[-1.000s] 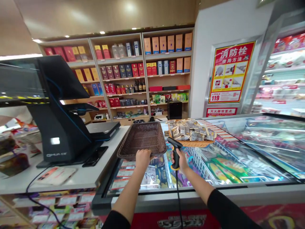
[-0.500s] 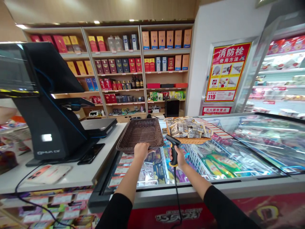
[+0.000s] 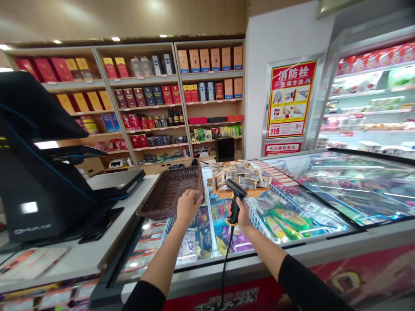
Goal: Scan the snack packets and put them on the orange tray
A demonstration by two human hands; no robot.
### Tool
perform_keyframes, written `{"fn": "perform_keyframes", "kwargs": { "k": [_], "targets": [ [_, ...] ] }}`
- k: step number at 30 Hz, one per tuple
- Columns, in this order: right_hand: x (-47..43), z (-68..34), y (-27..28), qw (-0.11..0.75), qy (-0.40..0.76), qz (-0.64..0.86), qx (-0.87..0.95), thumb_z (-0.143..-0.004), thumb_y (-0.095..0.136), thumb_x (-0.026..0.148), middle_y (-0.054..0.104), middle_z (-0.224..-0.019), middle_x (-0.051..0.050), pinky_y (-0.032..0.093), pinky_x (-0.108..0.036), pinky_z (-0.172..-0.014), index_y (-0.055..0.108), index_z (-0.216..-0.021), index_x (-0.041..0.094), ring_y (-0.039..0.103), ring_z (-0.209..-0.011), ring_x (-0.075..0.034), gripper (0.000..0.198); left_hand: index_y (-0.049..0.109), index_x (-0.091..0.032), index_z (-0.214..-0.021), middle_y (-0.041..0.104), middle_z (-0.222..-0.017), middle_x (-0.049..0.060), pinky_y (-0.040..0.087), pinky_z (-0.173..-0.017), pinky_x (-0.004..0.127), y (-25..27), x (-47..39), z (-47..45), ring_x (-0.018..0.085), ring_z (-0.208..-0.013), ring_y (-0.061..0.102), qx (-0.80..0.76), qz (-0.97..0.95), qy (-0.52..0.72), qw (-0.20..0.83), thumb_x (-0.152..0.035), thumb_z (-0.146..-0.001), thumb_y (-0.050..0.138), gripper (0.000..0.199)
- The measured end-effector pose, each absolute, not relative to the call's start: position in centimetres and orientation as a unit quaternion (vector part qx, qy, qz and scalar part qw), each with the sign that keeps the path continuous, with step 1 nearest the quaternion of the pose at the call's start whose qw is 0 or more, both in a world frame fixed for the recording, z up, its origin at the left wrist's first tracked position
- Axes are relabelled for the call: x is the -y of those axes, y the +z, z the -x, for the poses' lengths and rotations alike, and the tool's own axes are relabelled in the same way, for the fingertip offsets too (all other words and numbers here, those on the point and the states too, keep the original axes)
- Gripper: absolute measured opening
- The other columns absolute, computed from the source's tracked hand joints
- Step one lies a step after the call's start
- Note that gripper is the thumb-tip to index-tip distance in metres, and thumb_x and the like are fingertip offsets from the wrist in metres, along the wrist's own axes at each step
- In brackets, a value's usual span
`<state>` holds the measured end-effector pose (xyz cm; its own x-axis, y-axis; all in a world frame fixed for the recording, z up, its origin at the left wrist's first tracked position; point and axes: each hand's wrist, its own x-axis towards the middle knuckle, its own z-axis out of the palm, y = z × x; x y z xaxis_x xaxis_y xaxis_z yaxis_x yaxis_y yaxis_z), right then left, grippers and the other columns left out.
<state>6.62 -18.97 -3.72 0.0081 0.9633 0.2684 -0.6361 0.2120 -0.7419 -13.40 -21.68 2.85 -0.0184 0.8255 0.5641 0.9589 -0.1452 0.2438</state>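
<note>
Freezer (image 3: 324, 250) carries a brown wicker basket (image 3: 175, 183) at its far left corner and, beside it, an orange basket (image 3: 256, 193) of wrapped packets (image 3: 240, 175). Left hand (image 3: 187, 208) curls at the brown one's near right corner; gripping or not, I can't tell from here. Right hand (image 3: 242, 211) grasps a black scanner (image 3: 234, 206).

Dark-brown wicker basket (image 3: 171, 190), rectangular, open-topped, black corded scanner (image 3: 234, 209), yellow-trimmed, roughly upright, to the basket's right
</note>
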Motion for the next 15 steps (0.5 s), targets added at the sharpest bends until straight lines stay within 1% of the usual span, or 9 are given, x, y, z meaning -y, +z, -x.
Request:
{"fn": "perform_keyframes", "kwargs": {
  "k": [4,7,9,12,14,15],
  "targets": [
    [17.7,-11.8,-4.0,0.717,0.538,0.24,0.373,-0.07,0.068,0.058,0.057,-0.052,0.006,0.036,-0.022,-0.032,0.046,-0.079,0.022,0.048,-0.033,-0.011,0.043,0.066,-0.019,-0.102,0.065,-0.105,0.009,0.045,-0.09,0.033,4.7,17.7,7.4,0.022,-0.1,0.06,0.577,0.732,-0.36,0.036,-0.033,-0.087,0.052,0.025],
    [16.9,-14.3,-5.0,0.741,0.513,0.27,0.339,-0.069,0.068,0.059,0.055,-0.05,0.007,0.036,-0.021,-0.031,0.044,-0.077,0.023,0.047,-0.032,-0.011,0.044,0.066,-0.018,-0.102,0.067,-0.106,0.009,0.044,-0.093,0.035,5.9,13.8,2.6,0.023,-0.103,0.06,0.558,0.736,-0.382,-0.013,-0.031,-0.084,0.055,0.025],
    [16.4,-15.0,-5.7,0.751,0.509,0.28,0.313,-0.069,0.067,0.059,0.055,-0.05,0.007,0.036,-0.021,-0.03,0.043,-0.077,0.023,0.046,-0.031,-0.01,0.044,0.066,-0.018,-0.104,0.068,-0.108,0.01,0.041,-0.096,0.039,6.8,11.2,-0.1,0.025,-0.107,0.06,0.587,0.713,-0.381,-0.043,-0.033,-0.083,0.056,0.028],
    [15.8,-15.0,-6.3,0.746,0.519,0.286,0.304,-0.071,0.065,0.058,0.056,-0.05,0.007,0.038,-0.021,-0.032,0.042,-0.078,0.023,0.048,-0.032,-0.011,0.042,0.065,-0.015,-0.106,0.069,-0.107,0.017,0.035,-0.099,0.05,8.2,7.6,-3.0,0.034,-0.112,0.058,0.687,0.629,-0.356,-0.073,-0.043,-0.082,0.056,0.038],
    [15.5,-14.8,-6.5,0.741,0.523,0.293,0.302,-0.072,0.065,0.058,0.055,-0.05,0.007,0.038,-0.021,-0.031,0.043,-0.078,0.023,0.048,-0.032,-0.01,0.042,0.066,-0.013,-0.098,0.068,-0.104,0.022,0.033,-0.097,0.056,8.7,5.6,-3.9,0.04,-0.112,0.057,0.738,0.578,-0.333,-0.102,-0.049,-0.079,0.058,0.042],
    [15.4,-14.7,-6.6,0.742,0.525,0.29,0.3,-0.072,0.064,0.058,0.055,-0.051,0.008,0.037,-0.02,-0.031,0.043,-0.08,0.023,0.047,-0.031,-0.01,0.041,0.067,-0.013,-0.092,0.069,-0.1,0.023,0.034,-0.096,0.057,8.8,4.7,-4.1,0.041,-0.11,0.058,0.749,0.563,-0.326,-0.12,-0.051,-0.076,0.061,0.041]
  ]
}}
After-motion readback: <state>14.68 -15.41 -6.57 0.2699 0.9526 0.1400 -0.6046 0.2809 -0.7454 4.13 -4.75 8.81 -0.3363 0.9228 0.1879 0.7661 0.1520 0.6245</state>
